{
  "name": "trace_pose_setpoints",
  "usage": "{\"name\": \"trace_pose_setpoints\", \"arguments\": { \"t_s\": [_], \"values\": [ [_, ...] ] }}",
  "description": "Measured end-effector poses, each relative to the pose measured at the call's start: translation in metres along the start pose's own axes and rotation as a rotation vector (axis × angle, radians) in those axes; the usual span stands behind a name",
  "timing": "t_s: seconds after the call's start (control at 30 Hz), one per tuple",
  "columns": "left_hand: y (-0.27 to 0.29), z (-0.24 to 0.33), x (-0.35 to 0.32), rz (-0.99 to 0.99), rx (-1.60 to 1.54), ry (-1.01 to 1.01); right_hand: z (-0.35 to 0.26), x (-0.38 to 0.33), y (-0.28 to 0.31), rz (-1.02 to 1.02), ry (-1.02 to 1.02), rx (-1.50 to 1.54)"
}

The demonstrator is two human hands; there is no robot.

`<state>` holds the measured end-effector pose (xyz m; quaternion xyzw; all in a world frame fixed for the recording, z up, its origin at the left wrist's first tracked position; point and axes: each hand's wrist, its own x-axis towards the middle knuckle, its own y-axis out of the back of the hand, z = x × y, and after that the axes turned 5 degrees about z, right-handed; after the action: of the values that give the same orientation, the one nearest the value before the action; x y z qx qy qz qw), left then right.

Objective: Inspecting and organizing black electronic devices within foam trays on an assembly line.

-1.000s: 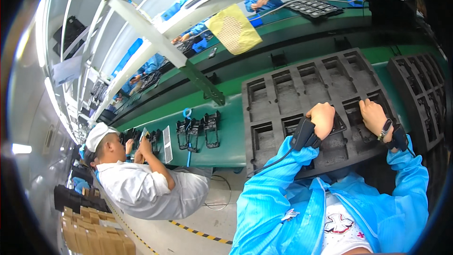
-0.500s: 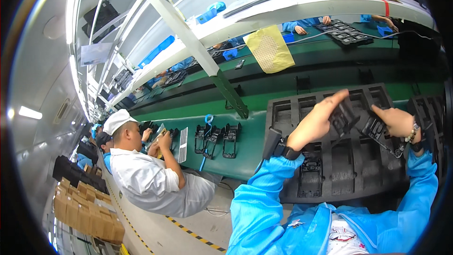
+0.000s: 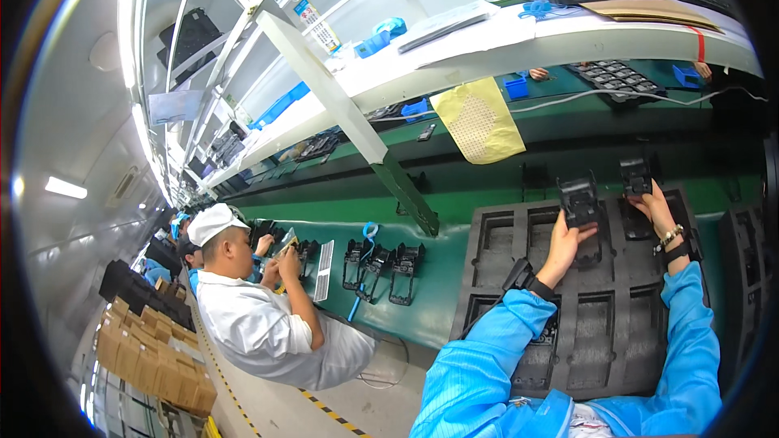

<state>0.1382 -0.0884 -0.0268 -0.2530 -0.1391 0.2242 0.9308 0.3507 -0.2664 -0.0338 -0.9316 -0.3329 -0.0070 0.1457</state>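
Observation:
My left hand (image 3: 565, 247) grips a black plastic frame (image 3: 578, 201) by its near end, fingers closed round it. It is held above the far half of a dark grey foam tray (image 3: 521, 231). Another black plastic frame (image 3: 635, 173) is in my right hand (image 3: 656, 209), pinched along its right side near the tray's far edge. Both pieces stand tilted up from the tray. A further black part (image 3: 535, 361) lies in a near-left compartment, partly covered by my left forearm. Several compartments around it show bare foam.
A second foam tray (image 3: 745, 255) sits at the right. On the green bench (image 3: 438, 276) to the left stand several black frames (image 3: 406, 272). A co-worker in white (image 3: 251, 308) handles a small item there. A white post (image 3: 324, 85) and shelf rise beyond, with yellow paper (image 3: 479, 120) hanging.
Both hands have turned and moved away from me, bringing the two black frames toward the tray's far side and more upright. The whole view has shifted slightly.

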Motion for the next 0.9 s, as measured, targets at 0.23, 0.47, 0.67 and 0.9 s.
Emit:
{"name": "trace_pose_setpoints", "arguments": {
  "t_s": [0.23,0.47,0.67,0.9],
  "values": [
    [0.004,0.009,0.003,-0.077,0.029,0.132,0.020,0.021,0.002,0.106,0.382,-0.868],
    [-0.005,0.004,-0.002,-0.143,0.051,0.221,0.035,0.029,0.005,0.236,0.455,-1.170],
    [-0.005,0.014,-0.021,-0.172,0.010,0.189,0.029,0.011,0.011,0.256,0.474,-1.172],
    [-0.019,0.022,-0.037,-0.234,0.059,0.226,0.010,-0.026,0.009,0.255,0.379,-1.002]
  ]
}}
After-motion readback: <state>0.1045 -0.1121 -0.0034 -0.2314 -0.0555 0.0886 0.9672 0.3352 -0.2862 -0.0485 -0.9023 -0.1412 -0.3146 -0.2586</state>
